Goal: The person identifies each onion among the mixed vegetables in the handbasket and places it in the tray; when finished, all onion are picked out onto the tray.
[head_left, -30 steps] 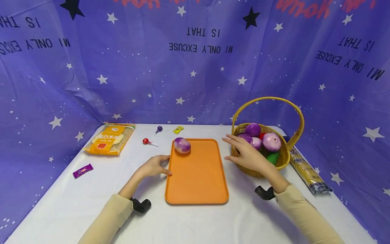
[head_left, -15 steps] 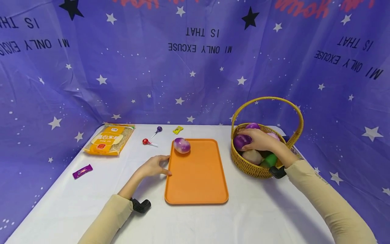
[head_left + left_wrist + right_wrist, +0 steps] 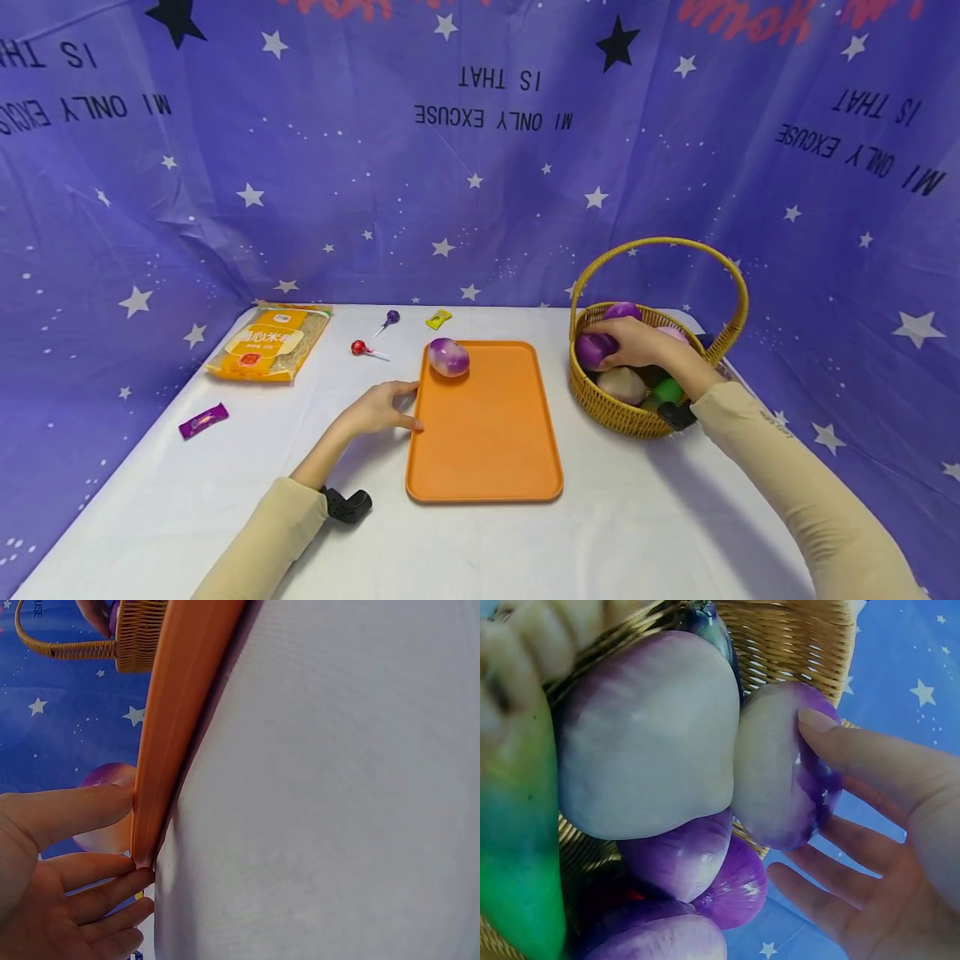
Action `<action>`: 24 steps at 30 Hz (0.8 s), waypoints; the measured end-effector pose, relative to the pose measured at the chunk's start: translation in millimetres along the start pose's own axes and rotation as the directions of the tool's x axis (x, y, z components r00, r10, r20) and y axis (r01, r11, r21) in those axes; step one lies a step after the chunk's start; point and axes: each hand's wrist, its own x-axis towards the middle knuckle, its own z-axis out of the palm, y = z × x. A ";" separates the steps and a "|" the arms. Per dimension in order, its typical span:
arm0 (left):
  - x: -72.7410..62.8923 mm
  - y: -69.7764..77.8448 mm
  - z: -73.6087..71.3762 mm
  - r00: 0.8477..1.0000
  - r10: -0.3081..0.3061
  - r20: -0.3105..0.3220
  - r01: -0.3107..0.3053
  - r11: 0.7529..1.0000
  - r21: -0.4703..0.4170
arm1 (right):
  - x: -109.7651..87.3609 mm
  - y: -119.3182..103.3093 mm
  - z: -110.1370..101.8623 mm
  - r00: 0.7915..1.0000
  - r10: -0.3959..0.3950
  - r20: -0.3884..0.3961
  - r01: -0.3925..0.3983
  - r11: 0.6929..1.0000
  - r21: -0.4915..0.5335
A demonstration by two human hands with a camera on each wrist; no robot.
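My right hand (image 3: 641,340) reaches into the wicker basket (image 3: 611,412). Its thumb and fingers grip a purple and white onion (image 3: 772,769) at the basket's left side. Against that onion lies a larger pale one (image 3: 652,735), with more purple onions (image 3: 679,859) below it in the right wrist view. On the orange tray (image 3: 483,442), another purple and white onion (image 3: 448,357) sits at the far left corner. My left hand (image 3: 377,408) rests at the tray's left edge, its thumb and fairly straight fingertips touching the rim.
A smooth green and yellow piece (image 3: 521,847) shares the basket, whose tall handle (image 3: 660,242) arches overhead. Behind the tray lie two lollipops (image 3: 360,347) and a yellow wrapped sweet (image 3: 438,319). At left are an orange food bag (image 3: 270,343) and a purple wrapped bar (image 3: 204,422).
My right hand has moved from beside the basket's left rim into it and closed around a purple onion. The left hand and tray have stayed put.
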 end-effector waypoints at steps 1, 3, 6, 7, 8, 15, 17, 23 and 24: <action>0.4 -0.6 0.4 1.000 0.003 0.000 -0.003 1.000 0.001 | -0.3 0.4 0.0 1.000 -0.002 -0.009 0.002 1.000 -0.002; 1.4 -1.8 1.1 1.000 0.012 -0.004 -0.012 1.000 0.002 | -1.2 1.4 0.3 1.000 -0.006 -0.025 0.006 1.000 -0.002; 2.3 -3.8 2.0 1.000 0.024 -0.008 -0.024 1.000 0.006 | -2.7 4.1 1.2 0.999 0.005 -0.041 -0.005 1.000 0.009; 2.6 -4.3 2.1 1.000 0.025 -0.009 -0.025 1.000 0.005 | -3.5 5.2 1.7 0.999 0.008 -0.048 -0.008 1.000 0.013; 2.6 -4.5 2.0 1.000 0.024 -0.009 -0.024 1.000 0.004 | -4.6 5.7 1.7 0.998 0.013 -0.054 -0.012 1.000 0.017; 2.6 -4.4 2.2 1.000 0.023 -0.008 -0.023 1.000 0.001 | -14.2 2.1 2.6 0.993 0.029 -0.111 -0.026 0.999 0.033; 3.3 -4.6 2.2 1.000 0.020 -0.006 -0.020 1.000 -0.004 | -17.7 0.2 2.8 0.990 0.030 -0.141 -0.026 0.999 0.026; 2.9 -4.0 2.4 1.000 0.006 -0.007 -0.006 1.000 -0.009 | -31.1 -11.1 0.6 0.971 0.017 -0.239 -0.012 1.000 0.023; 2.7 -4.0 2.6 1.000 0.002 -0.008 -0.003 1.000 -0.010 | -33.5 -13.8 0.2 0.968 0.018 -0.251 -0.011 1.000 0.027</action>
